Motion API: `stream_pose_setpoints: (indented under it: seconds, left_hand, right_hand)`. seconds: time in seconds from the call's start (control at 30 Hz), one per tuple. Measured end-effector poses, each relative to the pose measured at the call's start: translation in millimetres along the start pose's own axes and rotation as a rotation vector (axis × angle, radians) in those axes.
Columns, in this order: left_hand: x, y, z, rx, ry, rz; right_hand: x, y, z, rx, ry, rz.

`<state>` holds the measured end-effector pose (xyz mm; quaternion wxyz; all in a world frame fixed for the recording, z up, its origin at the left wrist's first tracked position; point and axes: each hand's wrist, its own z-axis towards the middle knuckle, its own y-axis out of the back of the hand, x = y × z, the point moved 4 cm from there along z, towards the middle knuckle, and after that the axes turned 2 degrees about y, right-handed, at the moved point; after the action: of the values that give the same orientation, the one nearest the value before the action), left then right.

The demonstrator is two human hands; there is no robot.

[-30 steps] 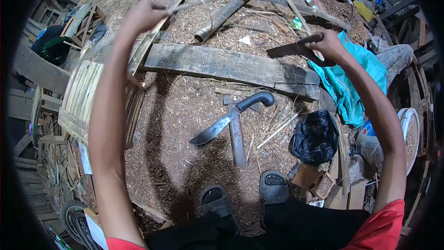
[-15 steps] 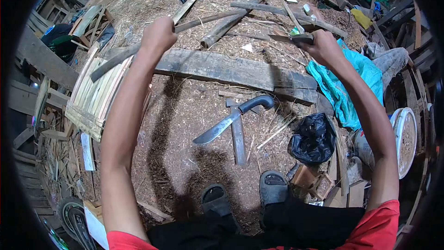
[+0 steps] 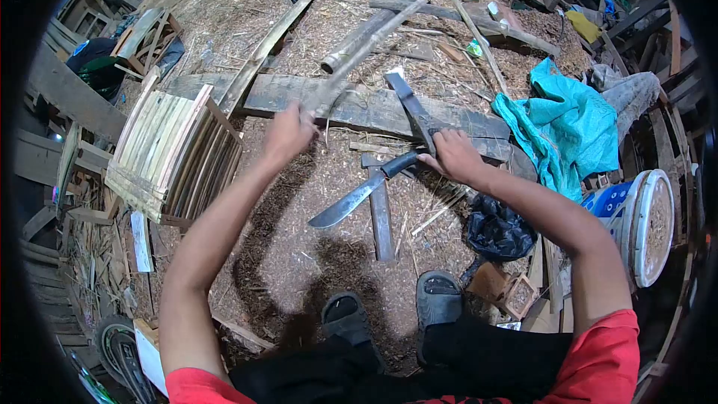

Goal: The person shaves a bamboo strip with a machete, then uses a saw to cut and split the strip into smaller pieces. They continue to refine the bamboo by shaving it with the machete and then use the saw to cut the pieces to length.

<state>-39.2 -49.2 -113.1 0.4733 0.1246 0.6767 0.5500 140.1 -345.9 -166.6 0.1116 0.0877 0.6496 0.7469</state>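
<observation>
My left hand (image 3: 292,133) is closed around a long wooden stick (image 3: 376,39), which slants up to the right and is blurred near my fingers. In my right hand (image 3: 455,155) is a broad-bladed knife (image 3: 411,105), its blade pointing up and away to the left. Beneath the hands, a machete (image 3: 351,202) with a black handle lies across a hammer-like tool (image 3: 381,221) on the ground. A thick wooden beam (image 3: 359,111) lies crosswise just beyond, partly behind the stick and knife.
Slatted wood pieces (image 3: 161,153) are stacked at left. On the right are a turquoise sheet (image 3: 561,123), a black plastic bag (image 3: 497,232) and a white-lidded bucket (image 3: 652,228). A round pole (image 3: 359,37) and another board (image 3: 265,49) lie beyond the beam. Wood shavings cover the ground.
The stick has swung from pointing down-left to slanting up-right. My left hand has moved down and right; my right hand has come down and left with the knife, whose blade now points upward.
</observation>
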Motion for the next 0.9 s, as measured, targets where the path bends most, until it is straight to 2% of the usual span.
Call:
stream_pose_setpoints:
  seconds: [0.03,0.07,0.17,0.2,0.23,0.3,0.4,0.47,0.63,0.67,0.77,0.8,0.9]
  left_hand:
    - [7,-16,-5,0.005,0.028,-0.026]
    - [17,-34,-7,0.052,0.068,-0.105]
    - [27,-47,-5,0.109,0.095,-0.230]
    - [28,-47,-2,0.116,0.087,-0.254]
    - [25,-42,0,0.098,0.058,-0.223]
    - [22,-32,5,0.058,-0.005,-0.159]
    - [23,-40,1,0.030,-0.039,-0.200]
    - [27,-52,-4,0.054,-0.066,-0.293]
    - [11,-61,-21,0.041,-0.053,-0.284]
    - [7,-58,-19,0.059,-0.062,-0.290]
    - [0,-47,-13,0.052,-0.101,-0.265]
    - [-2,-44,-11,0.041,-0.119,-0.250]
    - [-11,-30,-4,-0.091,-0.119,-0.177]
  right_hand:
    - [0,-9,-1,-0.009,0.007,-0.030]
    - [3,-9,-1,0.089,-0.034,-0.026]
    - [25,-9,1,-0.177,0.103,-0.008]
    - [34,-20,2,-0.091,0.231,-0.026]
    - [45,-28,5,-0.124,0.360,-0.008]
    - [57,-37,4,-0.127,0.425,-0.131]
    - [55,-53,20,0.159,0.315,-0.194]
    - [54,-53,26,0.106,0.380,-0.196]
    - [54,-54,18,0.052,0.481,-0.197]
    - [53,-50,16,-0.029,0.508,-0.141]
    - [55,-34,3,0.164,0.391,0.038]
    - [53,-28,-2,0.127,0.408,0.065]
    - [28,-3,-24,0.256,0.333,0.107]
